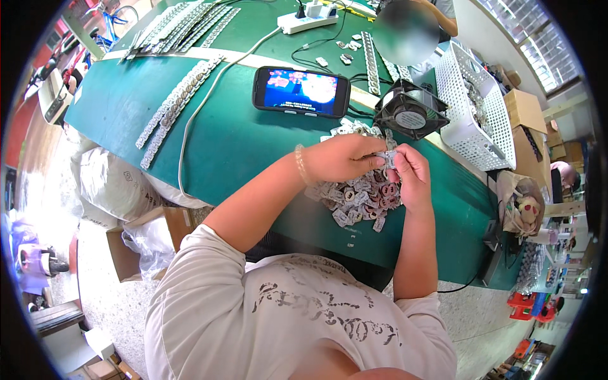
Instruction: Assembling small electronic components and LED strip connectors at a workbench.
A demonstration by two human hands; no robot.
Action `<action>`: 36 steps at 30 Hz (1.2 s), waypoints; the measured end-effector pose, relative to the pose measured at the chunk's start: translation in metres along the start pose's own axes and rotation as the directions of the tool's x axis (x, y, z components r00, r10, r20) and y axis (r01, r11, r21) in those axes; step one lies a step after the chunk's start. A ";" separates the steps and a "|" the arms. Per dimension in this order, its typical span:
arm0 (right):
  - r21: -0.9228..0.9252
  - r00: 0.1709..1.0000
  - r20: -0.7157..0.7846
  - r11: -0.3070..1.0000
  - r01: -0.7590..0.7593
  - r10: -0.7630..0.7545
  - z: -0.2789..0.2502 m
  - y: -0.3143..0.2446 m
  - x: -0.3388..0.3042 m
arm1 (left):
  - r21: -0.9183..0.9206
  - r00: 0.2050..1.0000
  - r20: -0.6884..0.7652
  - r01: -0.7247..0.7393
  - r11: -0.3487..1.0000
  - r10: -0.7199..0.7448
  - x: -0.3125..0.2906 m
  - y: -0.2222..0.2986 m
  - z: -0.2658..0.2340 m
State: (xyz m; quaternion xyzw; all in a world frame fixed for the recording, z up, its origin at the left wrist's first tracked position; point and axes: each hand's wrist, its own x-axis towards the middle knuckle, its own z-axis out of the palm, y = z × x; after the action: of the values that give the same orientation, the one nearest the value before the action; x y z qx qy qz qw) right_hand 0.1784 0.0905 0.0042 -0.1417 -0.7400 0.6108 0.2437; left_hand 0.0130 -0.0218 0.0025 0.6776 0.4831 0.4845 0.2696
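Observation:
Both hands meet over a pile of small pale grey pieces with dark and brownish centres on the green table. Between the fingertips is one small pale grey piece, whose exact kind is too small to tell. My left hand, with a beaded bracelet at the wrist, pinches it from the left. From the right, my right hand closes its thumb and fingers on the same piece. More of the pile shows behind and beneath the hands, partly covered by them.
A phone playing a video stands beyond the pile, beside a black fan. A white perforated basket stands at the right. Strips of joined pieces lie left of a white cable. A power strip sits farther back.

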 end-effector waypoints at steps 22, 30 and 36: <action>0.161 0.921 -0.365 0.983 -0.085 0.139 0.017 0.019 0.012 | 0.517 0.946 -0.284 0.016 0.856 0.154 0.009 -0.009 0.014; 0.173 0.923 -0.357 0.981 -0.085 0.143 0.015 0.023 0.009 | 0.542 0.940 -0.300 0.026 0.840 0.165 0.011 -0.008 0.020; 0.157 0.935 -0.324 0.983 -0.099 0.146 0.009 0.027 0.009 | 0.542 0.944 -0.311 0.081 0.836 0.110 0.011 -0.006 0.022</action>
State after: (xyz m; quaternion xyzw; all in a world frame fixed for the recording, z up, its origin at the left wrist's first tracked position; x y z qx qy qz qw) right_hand 0.1632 0.0931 -0.0215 -0.2721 -0.6335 0.6416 0.3362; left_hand 0.0318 -0.0074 -0.0066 0.6393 0.6341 0.4345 -0.0239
